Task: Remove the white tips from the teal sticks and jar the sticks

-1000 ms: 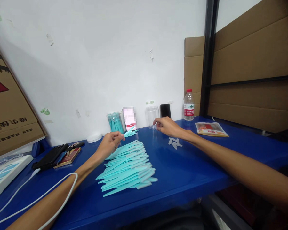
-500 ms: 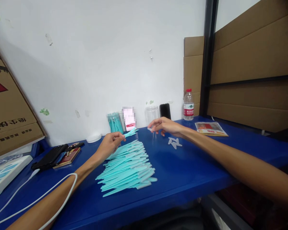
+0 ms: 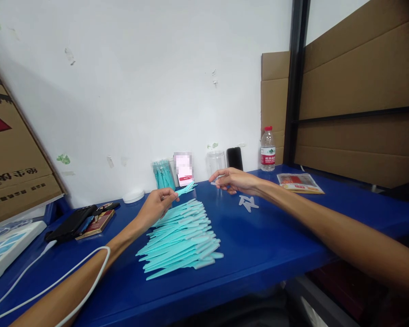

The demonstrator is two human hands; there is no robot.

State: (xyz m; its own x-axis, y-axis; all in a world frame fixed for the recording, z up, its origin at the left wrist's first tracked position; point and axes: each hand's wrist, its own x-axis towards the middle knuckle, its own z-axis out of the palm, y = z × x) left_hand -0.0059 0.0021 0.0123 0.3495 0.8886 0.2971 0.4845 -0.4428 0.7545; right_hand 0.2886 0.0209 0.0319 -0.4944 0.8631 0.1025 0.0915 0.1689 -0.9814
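Observation:
My left hand (image 3: 161,200) pinches a small bunch of slim teal plastic sticks (image 3: 188,187), their ends fanned out to the right. Beneath it lies a large pile of similar teal sticks (image 3: 184,234) with paler, whitish ends. In front of the clear jar (image 3: 216,162), my right hand (image 3: 232,180) is closed with a small translucent piece (image 3: 213,183) at its fingertips. A few flat, pale grey pieces (image 3: 248,203) lie on the table just below that hand. Another clear jar (image 3: 163,175), filled with teal sticks, stands behind my left hand.
Against the wall lean a lit phone (image 3: 184,170) and a dark phone (image 3: 235,158). A water bottle (image 3: 267,150) and a flat packet (image 3: 300,183) are at right. A white lid (image 3: 133,196) and a black pouch (image 3: 71,222) lie left. A white cable (image 3: 106,261) crosses my left forearm.
My right hand has shifted very slightly and its fingers have drawn closer together around the small translucent piece. The left hand and the pile look unchanged.

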